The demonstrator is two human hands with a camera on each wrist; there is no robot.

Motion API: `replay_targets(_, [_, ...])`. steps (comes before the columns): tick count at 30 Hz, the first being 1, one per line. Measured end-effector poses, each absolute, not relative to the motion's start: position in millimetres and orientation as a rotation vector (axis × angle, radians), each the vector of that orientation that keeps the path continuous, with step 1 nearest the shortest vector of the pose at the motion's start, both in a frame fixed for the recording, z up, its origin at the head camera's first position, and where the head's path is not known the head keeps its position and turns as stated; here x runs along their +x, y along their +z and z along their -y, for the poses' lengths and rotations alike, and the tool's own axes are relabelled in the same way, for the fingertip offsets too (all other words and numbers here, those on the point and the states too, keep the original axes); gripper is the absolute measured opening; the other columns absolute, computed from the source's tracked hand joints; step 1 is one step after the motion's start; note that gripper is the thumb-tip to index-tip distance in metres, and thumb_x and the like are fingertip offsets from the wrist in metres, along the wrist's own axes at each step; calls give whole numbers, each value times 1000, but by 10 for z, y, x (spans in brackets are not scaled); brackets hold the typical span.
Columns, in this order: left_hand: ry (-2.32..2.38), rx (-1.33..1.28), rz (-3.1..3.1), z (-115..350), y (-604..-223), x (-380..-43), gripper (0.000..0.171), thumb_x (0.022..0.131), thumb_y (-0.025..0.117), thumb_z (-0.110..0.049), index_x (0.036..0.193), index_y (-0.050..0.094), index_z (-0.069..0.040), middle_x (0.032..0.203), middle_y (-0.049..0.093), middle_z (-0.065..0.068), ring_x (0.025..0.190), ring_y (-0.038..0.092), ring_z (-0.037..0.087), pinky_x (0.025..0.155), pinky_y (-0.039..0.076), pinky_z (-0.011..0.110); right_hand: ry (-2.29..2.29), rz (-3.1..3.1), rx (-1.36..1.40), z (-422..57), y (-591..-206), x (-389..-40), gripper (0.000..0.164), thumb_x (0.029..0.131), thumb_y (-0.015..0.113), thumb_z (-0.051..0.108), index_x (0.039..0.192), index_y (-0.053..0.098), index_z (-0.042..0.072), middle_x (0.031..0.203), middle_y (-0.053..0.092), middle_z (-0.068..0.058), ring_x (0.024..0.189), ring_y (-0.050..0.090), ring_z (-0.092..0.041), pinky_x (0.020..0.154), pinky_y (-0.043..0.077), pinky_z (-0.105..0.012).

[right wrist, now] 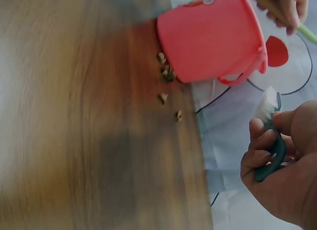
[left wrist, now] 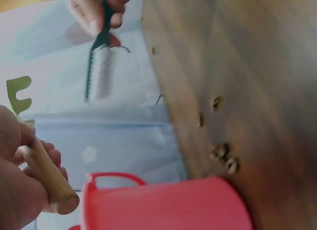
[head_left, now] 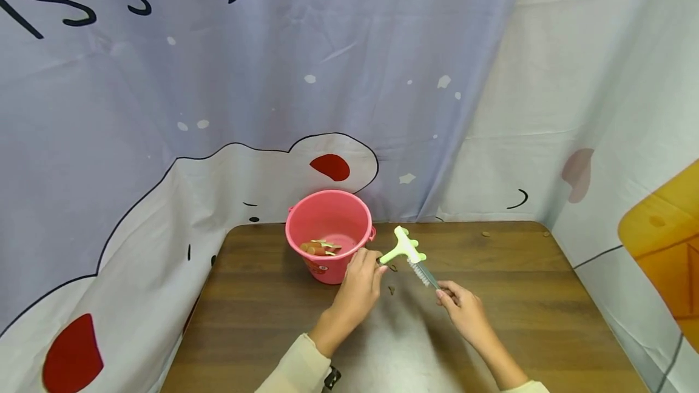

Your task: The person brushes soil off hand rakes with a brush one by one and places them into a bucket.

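Observation:
My left hand (head_left: pixel 355 284) grips the wooden handle (left wrist: pixel 47 175) of a small hand rake with a pale green toothed head (head_left: pixel 405 246), held up beside the pink bucket (head_left: pixel 349 217). In my right hand (head_left: pixel 466 314) is a dark green brush (head_left: pixel 423 273) with white bristles, pinched by its handle. The bristles sit just below the rake's head in the head view; whether they touch cannot be told. The left wrist view shows a gap between the brush and the rake. Inside the bucket lie tools with wooden handles (head_left: pixel 312 249) and pale green parts.
Small brown curled bits (left wrist: pixel 223 150) lie on the wooden table (head_left: pixel 262 332) near the bucket. A few more are scattered toward the back right edge. A printed cloth curtain (head_left: pixel 327 77) hangs right behind the table.

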State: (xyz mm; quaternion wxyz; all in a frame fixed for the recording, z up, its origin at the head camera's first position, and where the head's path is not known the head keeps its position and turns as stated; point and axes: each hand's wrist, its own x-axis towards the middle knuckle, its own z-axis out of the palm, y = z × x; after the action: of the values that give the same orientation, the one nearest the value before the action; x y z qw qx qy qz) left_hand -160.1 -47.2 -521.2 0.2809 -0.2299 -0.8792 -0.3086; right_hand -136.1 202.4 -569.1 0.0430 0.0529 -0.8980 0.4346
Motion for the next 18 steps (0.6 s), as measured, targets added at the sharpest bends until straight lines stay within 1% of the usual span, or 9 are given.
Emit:
replay_targets(4, [-820,-551,2362,562,-5047,-1623,21,91,74,-4,109,65,1,93,59,9,85,58,22,78,52,37,1310,2734,131,-2094,-5750,-1359,22,99,65,7,119,69,-1,89,75,-7,80,73,-20,70,56,-27])
replay_targets(7, [-783,-492,2405,660,-4911,-1641,23,90,73,0,112,65,3,94,59,12,87,59,27,80,51,40,1292,2739,115,-2159,-5794,-1362,22,99,66,7,118,70,-2,89,75,-8,77,71,-19,66,53,-23])
replay_targets(10, [-723,-423,2475,777,-4775,-1672,27,88,72,6,114,64,4,95,59,15,88,58,31,81,51,44,1266,2741,101,-2242,-5828,-1365,22,99,66,8,117,70,-3,90,75,-8,76,69,-13,66,52,-22])
replay_targets(13, [-665,-360,2553,903,-4652,-1723,27,84,72,11,109,64,5,94,58,17,87,57,34,79,50,46,1236,2741,99,-2338,-5837,-1367,23,98,66,7,118,69,-4,91,74,-10,77,69,-15,67,54,-22])
replay_targets(16, [-625,-307,2636,1017,-4550,-1785,22,83,74,9,101,63,5,91,57,19,85,57,36,77,50,47,1218,2739,119,-2429,-5834,-1379,25,99,66,6,120,67,-6,93,73,-11,80,71,-21,68,55,-23])
replay_targets(18, [-603,-280,2687,1087,-4500,-1838,21,81,77,7,96,62,5,88,57,19,84,57,37,78,51,48,1197,2738,129,-2478,-5831,-1399,25,98,66,7,121,67,-6,93,74,-9,81,72,-22,68,55,-23])
